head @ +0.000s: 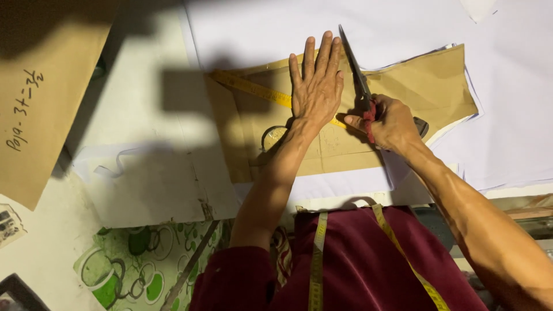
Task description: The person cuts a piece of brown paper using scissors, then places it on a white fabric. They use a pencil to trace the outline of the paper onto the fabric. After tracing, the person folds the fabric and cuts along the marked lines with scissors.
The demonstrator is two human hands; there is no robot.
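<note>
Left hand lies flat, fingers spread, pinning pattern and tape to cloth; right hand grips scissors, blades along pattern's edge.

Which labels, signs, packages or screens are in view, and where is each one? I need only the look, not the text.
Brown card sheet, far left: large, angled, dark handwriting along its edge.
Small printed picture card, left edge: pale, partly cut off.
No screens or packages.
</note>
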